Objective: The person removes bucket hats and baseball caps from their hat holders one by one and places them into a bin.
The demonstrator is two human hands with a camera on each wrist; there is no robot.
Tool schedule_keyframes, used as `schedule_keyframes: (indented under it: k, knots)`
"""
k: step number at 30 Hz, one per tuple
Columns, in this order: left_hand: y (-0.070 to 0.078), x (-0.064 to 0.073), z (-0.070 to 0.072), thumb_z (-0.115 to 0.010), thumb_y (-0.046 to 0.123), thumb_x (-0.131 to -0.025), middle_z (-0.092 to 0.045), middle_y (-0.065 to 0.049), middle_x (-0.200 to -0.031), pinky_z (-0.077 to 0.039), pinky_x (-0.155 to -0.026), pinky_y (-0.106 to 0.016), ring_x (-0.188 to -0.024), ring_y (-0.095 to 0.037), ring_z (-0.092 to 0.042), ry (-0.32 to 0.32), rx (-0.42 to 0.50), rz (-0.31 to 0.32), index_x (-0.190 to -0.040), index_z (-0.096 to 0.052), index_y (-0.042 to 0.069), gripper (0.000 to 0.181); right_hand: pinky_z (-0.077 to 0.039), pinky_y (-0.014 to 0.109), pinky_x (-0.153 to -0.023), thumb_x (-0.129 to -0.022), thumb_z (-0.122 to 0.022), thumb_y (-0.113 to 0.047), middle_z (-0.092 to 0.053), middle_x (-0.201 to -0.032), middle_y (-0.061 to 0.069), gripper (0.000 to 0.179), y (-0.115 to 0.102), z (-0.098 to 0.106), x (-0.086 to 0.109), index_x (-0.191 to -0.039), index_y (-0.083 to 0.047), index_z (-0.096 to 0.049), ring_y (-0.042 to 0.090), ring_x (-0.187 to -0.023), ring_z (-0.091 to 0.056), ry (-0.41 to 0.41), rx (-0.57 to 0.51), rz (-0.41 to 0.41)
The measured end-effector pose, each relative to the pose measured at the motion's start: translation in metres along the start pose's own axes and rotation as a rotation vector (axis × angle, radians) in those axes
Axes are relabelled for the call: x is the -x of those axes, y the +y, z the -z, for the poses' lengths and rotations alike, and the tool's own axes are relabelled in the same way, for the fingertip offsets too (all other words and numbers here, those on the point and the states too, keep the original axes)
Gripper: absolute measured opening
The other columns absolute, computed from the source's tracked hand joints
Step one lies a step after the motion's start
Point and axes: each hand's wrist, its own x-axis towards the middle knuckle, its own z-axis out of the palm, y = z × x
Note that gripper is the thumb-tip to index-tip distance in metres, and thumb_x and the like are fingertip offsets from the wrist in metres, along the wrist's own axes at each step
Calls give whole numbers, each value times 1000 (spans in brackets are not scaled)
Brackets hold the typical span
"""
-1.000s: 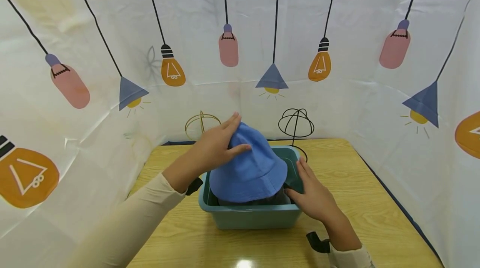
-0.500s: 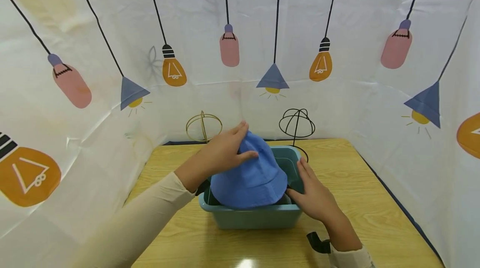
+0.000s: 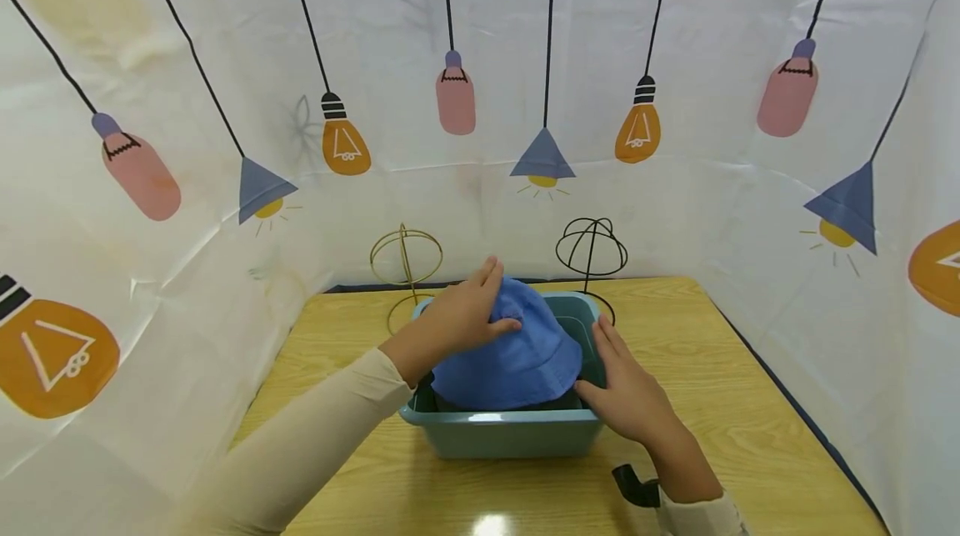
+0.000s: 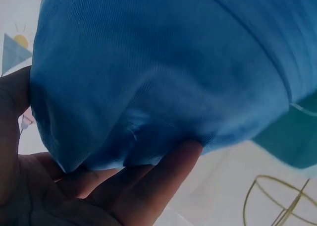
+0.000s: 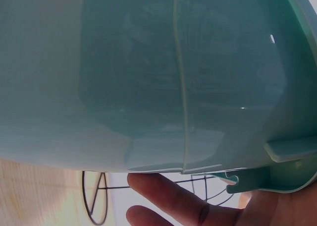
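Observation:
A blue bucket hat (image 3: 517, 369) sits low inside a teal plastic basin (image 3: 517, 440), crown up and tilted. My left hand (image 3: 468, 311) holds the hat's crown from the left and above, and in the left wrist view its thumb and fingers (image 4: 166, 181) lie on either side of the blue cloth. On the basin's right rim is my right hand (image 3: 633, 394), thumb at the inner side and fingers along the outside. Close up, the right wrist view shows the basin's smooth wall (image 5: 133, 87) with those fingers at its edge. Whatever lies under the hat is mostly hidden; a dark patch shows beneath its brim.
Behind the basin, a gold wire stand (image 3: 405, 257) is at the left and a black wire stand (image 3: 591, 248) at the right. The wooden table (image 3: 720, 403) is enclosed by a white fabric backdrop (image 3: 660, 211) printed with lamps.
My left hand has moved down and to the right, and the hat has sunk lower into the basin. The right hand has stayed on the rim.

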Motion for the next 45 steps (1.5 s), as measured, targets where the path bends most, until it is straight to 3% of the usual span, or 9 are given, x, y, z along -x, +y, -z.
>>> schedule_keyframes:
  k: [4, 8, 12, 16, 20, 23, 31, 36, 45]
  knots:
    - [-3, 6, -8, -61, 63, -97, -5, -5, -175, -49, -110, -46, -145, -33, -49, -37, -8, 7, -168, -11, 12, 101, -39, 33, -50, -96, -62, -28, 0, -176, 3, 89, -1, -2, 0, -168, -13, -11, 43, -153, -31, -13, -37, -13]
    - [-3, 9, -7, -59, 64, -98, -9, -5, -175, -53, -105, -46, -140, -33, -54, -43, -28, -8, -167, -15, 11, 98, -32, 32, -44, -96, -59, -22, 0, -176, 1, 88, -1, -2, -1, -168, -14, -10, 41, -149, -38, -13, -41, -22]
    - [-5, 9, -3, -60, 66, -96, -10, -6, -175, -51, -107, -49, -147, -32, -46, -59, -64, -82, -168, -19, 16, 96, -37, 33, -51, -97, -57, -22, 2, -176, 0, 86, -1, -3, 0, -168, -14, -9, 42, -153, -31, -18, -45, -26]
    - [-12, 4, 1, -69, 68, -89, -3, -6, -176, -35, -121, -56, -159, -34, -23, -78, -117, -222, -168, -19, 24, 103, -41, 35, -57, -98, -56, -22, 2, -176, 1, 85, -1, -3, 0, -168, -14, -9, 43, -156, -24, -11, -42, -24]
    - [-17, -4, -1, -79, 68, -80, 1, -8, -176, -27, -124, -60, -160, -36, -15, -103, -172, -307, -168, -19, 27, 114, -51, 47, -77, -98, -56, -24, 0, -176, 2, 84, 0, -5, -1, -168, -14, -10, 42, -156, -24, 0, -9, -23]
    - [-20, -10, -8, -83, 65, -77, -2, -8, -176, -30, -125, -53, -160, -32, -18, -145, -161, -335, -168, -19, 25, 118, -48, 60, -94, -99, -56, -26, 1, -176, 1, 84, 1, -5, 0, -168, -14, -10, 41, -157, -22, -3, -2, -30]
    - [-16, -19, -26, -82, 63, -80, -3, -4, -176, -33, -124, -43, -160, -25, -20, -277, -100, -356, -168, -14, 27, 117, -47, 68, -98, -100, -56, -29, 0, -176, 3, 83, 1, -2, -1, -168, -12, -11, 42, -157, -21, 10, -1, -12]
    - [-8, -24, -39, -80, 68, -78, -4, -5, -176, -32, -124, -53, -160, -35, -19, -323, -136, -341, -167, -10, 39, 118, -40, 75, -104, -100, -57, -28, 1, -176, 3, 84, -2, -1, 1, -168, -11, -11, 44, -157, -20, 8, -16, -17]
    - [0, -31, -61, -78, 74, -76, -5, 0, -176, -31, -119, -66, -158, -42, -21, -432, -196, -271, -161, -4, 57, 114, -42, 72, -104, -100, -57, -29, 0, -176, 2, 84, -5, -5, 1, -168, -13, -11, 42, -157, -22, 12, -10, -28]
